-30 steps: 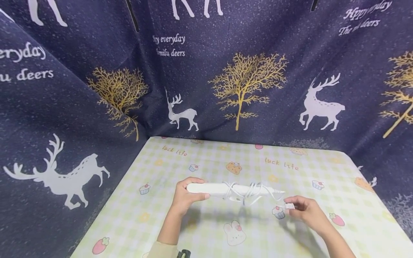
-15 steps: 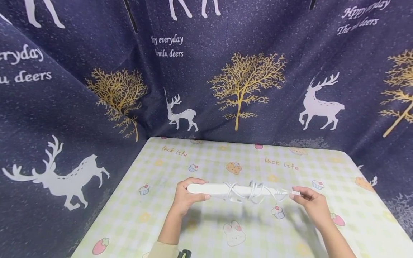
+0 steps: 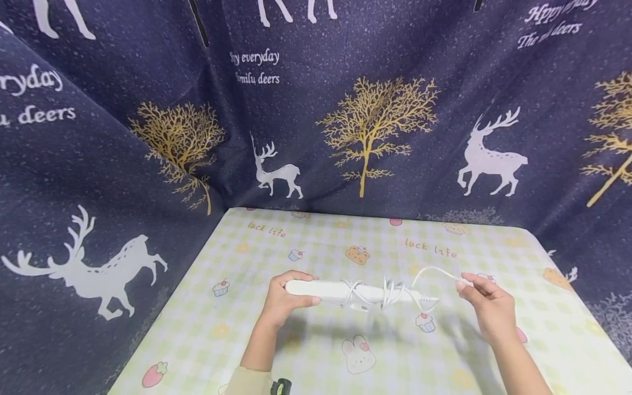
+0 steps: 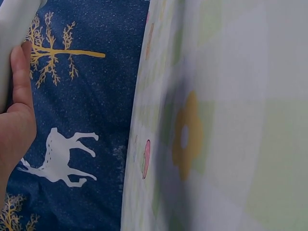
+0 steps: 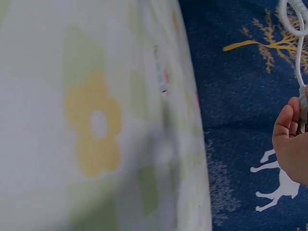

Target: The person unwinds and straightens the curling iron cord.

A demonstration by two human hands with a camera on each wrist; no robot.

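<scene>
A long white appliance that looks like a hair straightener [image 3: 323,289] is held level above the table, its white cord [image 3: 392,292] wound around the right half. My left hand [image 3: 283,300] grips the rounded left end, thumb below and fingers behind it. In the left wrist view only part of that hand [image 4: 17,115] and the white body show. To the right, my right hand [image 3: 494,310] pinches the plug [image 5: 303,101] at the cord's free end. From the plug a short loose length arcs back to the windings.
Beneath lies a table with a green-and-white checked cloth [image 3: 266,258] printed with cupcakes and a rabbit. A dark blue curtain [image 3: 306,109] with deer and trees hangs behind it and at the left.
My right hand has moved up and rightward with the plug, and a loose stretch of cord now arcs above the appliance's right end. My left hand stays nearly still.
</scene>
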